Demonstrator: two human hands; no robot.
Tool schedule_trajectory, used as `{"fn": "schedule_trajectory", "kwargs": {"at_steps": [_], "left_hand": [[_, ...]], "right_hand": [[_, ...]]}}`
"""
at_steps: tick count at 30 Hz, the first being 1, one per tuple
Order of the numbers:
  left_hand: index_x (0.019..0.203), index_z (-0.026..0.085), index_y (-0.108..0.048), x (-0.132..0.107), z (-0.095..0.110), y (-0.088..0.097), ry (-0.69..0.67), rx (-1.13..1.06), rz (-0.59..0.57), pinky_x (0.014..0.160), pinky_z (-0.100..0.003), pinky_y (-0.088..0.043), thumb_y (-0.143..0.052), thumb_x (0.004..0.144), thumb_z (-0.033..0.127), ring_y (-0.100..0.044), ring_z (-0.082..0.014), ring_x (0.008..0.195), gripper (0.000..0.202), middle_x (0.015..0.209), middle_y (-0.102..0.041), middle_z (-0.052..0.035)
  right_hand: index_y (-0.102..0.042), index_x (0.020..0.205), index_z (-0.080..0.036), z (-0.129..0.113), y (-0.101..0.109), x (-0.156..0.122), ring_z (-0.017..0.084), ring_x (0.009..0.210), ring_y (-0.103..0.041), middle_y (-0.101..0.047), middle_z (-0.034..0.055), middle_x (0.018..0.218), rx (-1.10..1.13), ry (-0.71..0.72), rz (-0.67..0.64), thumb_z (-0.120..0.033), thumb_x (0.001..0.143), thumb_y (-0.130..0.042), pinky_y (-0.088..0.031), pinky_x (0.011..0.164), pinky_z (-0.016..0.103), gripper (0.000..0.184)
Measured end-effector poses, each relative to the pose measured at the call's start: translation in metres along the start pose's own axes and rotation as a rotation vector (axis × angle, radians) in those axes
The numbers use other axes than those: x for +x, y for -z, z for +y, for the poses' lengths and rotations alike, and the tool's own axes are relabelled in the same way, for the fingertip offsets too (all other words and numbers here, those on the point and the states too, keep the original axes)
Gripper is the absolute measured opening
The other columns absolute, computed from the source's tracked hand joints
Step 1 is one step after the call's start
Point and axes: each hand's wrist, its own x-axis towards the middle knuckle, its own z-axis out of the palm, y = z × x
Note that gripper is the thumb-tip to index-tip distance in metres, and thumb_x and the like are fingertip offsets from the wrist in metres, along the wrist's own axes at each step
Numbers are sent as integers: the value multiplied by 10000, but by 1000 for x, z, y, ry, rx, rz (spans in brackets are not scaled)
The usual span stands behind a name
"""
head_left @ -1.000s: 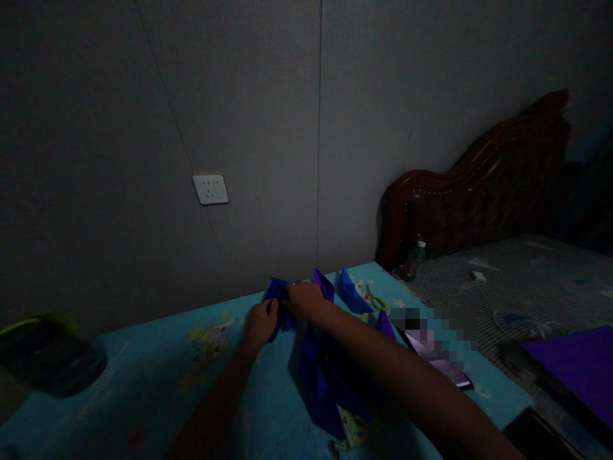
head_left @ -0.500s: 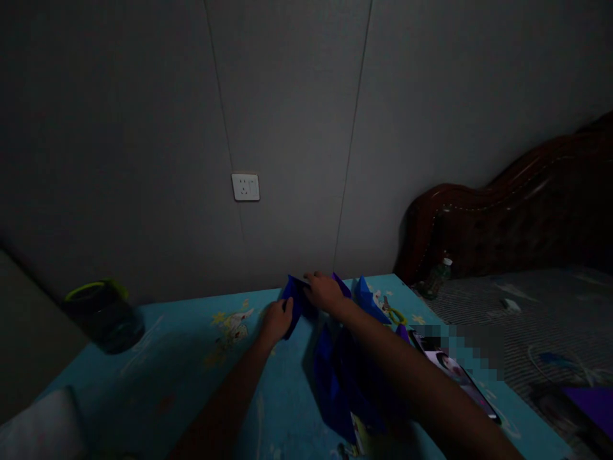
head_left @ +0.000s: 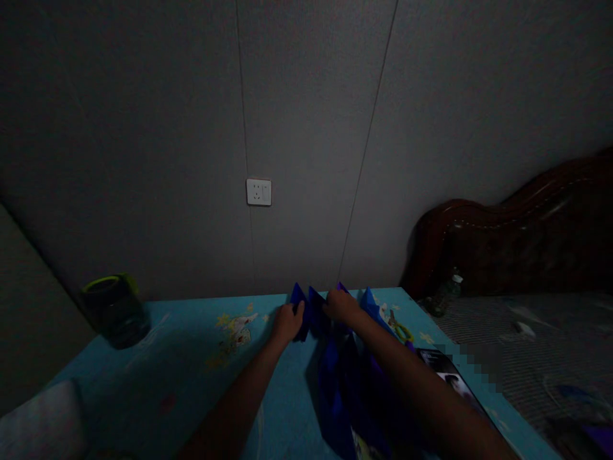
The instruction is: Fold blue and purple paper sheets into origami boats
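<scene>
Near the far edge of the table, my left hand pinches the left side of a folded dark-blue paper between thumb and fingers. My right hand is closed at the paper's right side, its fingertips partly hidden. The paper stands in two pointed peaks; whether these are one piece or two I cannot tell. Under my right forearm lie more large blue folded papers, partly covered by the arm. A purple paper tip shows behind my right hand, and a brighter blue folded paper stands right of it.
Scissors with yellow-green handles and a phone lie on the right of the blue patterned tablecloth. A dark cup stands at the left, a white item nearer me. Behind are a wall and socket; a bottle is right.
My hands have drawn a little closer together, and the blue paper between them now stands in two peaks. My right hand's fingers have curled in. The whole view has shifted slightly.
</scene>
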Motion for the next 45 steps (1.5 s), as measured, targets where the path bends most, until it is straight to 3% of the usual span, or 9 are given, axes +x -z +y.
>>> {"fn": "schedule_trajectory", "kwargs": {"at_steps": [5, 8, 14, 21, 28, 33, 37, 41, 45], "left_hand": [[858, 150, -723, 5, 10, -10, -34, 4, -7, 734, -275, -440, -359, 960, 441, -692, -226, 890, 477, 917, -752, -135], [874, 148, -720, 7, 11, -14, -40, 3, -14, 737, -281, -442, -339, 963, 454, -691, -228, 896, 497, 923, -749, -135], [944, 150, -706, 10, 11, -23, -42, -8, -13, 735, -281, -439, -318, 965, 476, -687, -228, 912, 508, 935, -744, -129], [912, 139, -703, 12, 23, -31, -68, 3, -14, 769, -308, -450, -338, 962, 480, -679, -210, 869, 502, 914, -739, -127], [872, 158, -725, 14, 29, -29, -132, 27, -12, 805, -303, -453, -334, 936, 502, -670, -259, 959, 526, 924, -747, -147], [1034, 124, -694, 11, 29, -21, -201, 26, 1, 916, -333, -445, -340, 916, 514, -624, -277, 1075, 540, 1072, -720, -164], [1061, 105, -667, 3, 24, -13, -254, 7, 9, 953, -347, -447, -324, 922, 460, -616, -278, 1091, 513, 1107, -699, -182], [1092, 134, -638, -19, 15, -2, -304, -23, 51, 1018, -381, -419, -336, 922, 392, -576, -273, 1147, 432, 1138, -676, -163], [1190, 130, -592, -57, 19, 15, -368, -58, 89, 1085, -359, -373, -367, 925, 378, -508, -244, 1236, 427, 1259, -596, -154]], "right_hand": [[-732, 974, -160, 18, 12, -21, 262, 1005, -680, -730, 158, 1039, 19, 19, 61, -477, 902, -523, -486, 806, 297, 387], [-696, 1082, -165, 53, 23, -29, 260, 1075, -648, -699, 169, 1133, 7, -83, 128, -408, 953, -435, -461, 848, 309, 380], [-667, 1154, -135, 111, 19, -42, 264, 1084, -642, -701, 180, 1123, -29, -273, 108, -318, 902, -527, -450, 856, 301, 341], [-665, 1143, -145, 92, 7, -42, 254, 1063, -642, -697, 151, 1124, -5, -226, 95, -317, 925, -539, -459, 865, 323, 305], [-594, 1192, -155, 79, 18, -57, 235, 1046, -620, -640, 116, 1186, 23, -151, 127, -335, 958, -526, -477, 905, 408, 303], [-627, 1158, -166, 70, 22, -123, 245, 1079, -596, -680, 135, 1113, 57, -76, 203, -210, 952, -467, -414, 917, 331, 264], [-636, 1138, -203, 61, -13, -212, 216, 942, -604, -695, 80, 992, 13, 98, 387, -228, 960, -465, -442, 853, 326, 248], [-621, 1195, -177, 66, -68, -279, 242, 986, -591, -674, 118, 1085, -79, -51, 703, -167, 912, -530, -477, 847, 356, 297], [-618, 1204, -159, 78, -95, -299, 274, 988, -596, -656, 149, 1121, -163, -209, 757, -127, 898, -499, -501, 824, 393, 330]]}}
